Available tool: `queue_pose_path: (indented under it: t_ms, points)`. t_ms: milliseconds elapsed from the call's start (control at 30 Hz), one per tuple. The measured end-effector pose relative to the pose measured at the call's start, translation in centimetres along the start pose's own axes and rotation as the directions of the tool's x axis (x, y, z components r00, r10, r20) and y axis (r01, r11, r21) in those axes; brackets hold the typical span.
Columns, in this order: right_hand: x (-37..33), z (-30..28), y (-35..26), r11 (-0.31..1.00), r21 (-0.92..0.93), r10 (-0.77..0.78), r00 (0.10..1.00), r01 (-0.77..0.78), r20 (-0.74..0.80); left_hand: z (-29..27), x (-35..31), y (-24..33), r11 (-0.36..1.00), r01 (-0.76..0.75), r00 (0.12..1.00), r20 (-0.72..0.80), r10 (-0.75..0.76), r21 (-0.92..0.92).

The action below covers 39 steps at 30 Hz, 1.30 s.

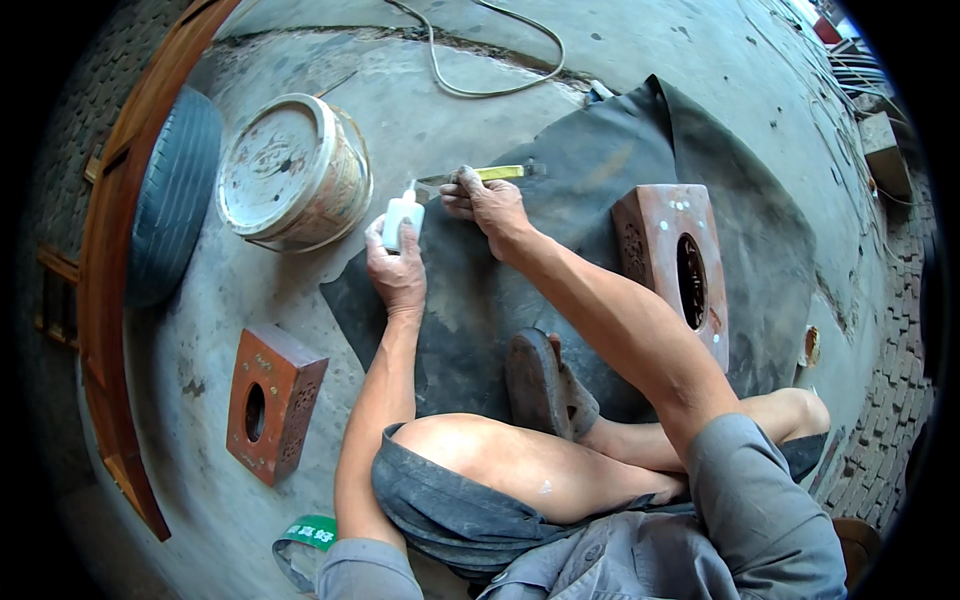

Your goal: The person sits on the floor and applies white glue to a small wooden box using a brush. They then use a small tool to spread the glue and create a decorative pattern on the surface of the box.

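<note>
My left hand (398, 270) is wrapped round a small white squeeze bottle (404, 222), held upright with its thin nozzle on top. In my right hand (488, 205) is a yellow-handled flat-bladed tool (500, 172); its metal blade points left, close to the nozzle. Whether blade and nozzle touch I cannot tell. Right of my right forearm, a reddish-brown wooden box (662, 215) with an oval opening, carved side and pale spots stands on a dark sheet (575, 190). A similar, redder box (252, 375) lies on the floor at the left.
A lidded, stained bucket (290, 165) stands beyond my left hand. Farther left are a tire (175, 195) and a long wooden beam (108, 260). A hose (495, 92) loops across the far floor. Near my left elbow sits a green-and-white roll (305, 540).
</note>
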State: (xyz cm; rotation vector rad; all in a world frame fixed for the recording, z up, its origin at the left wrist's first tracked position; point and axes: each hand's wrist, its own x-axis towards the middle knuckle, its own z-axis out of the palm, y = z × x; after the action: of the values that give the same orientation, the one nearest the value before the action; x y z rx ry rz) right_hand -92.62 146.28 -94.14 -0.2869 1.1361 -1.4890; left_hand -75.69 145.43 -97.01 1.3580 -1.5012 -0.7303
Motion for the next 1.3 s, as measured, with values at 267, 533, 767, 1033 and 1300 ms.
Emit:
queue_pose_path:
  t_ms: [267,533,767,1033,1300]
  points:
    - [-7.1,1.6,-7.3,0.929,0.369,-0.013,0.997,-0.015,0.075,-0.2,-0.4,1.0,0.986,0.081,0.997,0.023,-0.078,-0.144]
    - [-19.5,-12.2,-17.3,0.875,0.329,-0.305,0.932,0.356,-0.197,-0.2,-0.7,1.8,0.985,0.077,0.997,0.031,-0.073,-0.154]
    - [-23.0,-22.1,-17.0,0.873,0.135,-0.358,0.803,0.469,-0.477,0.7,-0.7,1.7,0.977,0.083,0.996,0.044,-0.076,-0.197]
    - [-19.8,-22.6,-16.4,0.872,0.078,-0.390,0.783,0.483,-0.484,0.4,-0.5,1.3,0.978,0.084,0.995,0.071,-0.072,-0.193]
    - [-18.6,-22.7,-16.6,0.895,0.016,-0.379,0.777,0.446,-0.503,0.6,-0.4,0.8,0.978,0.080,0.995,0.068,-0.067,-0.195]
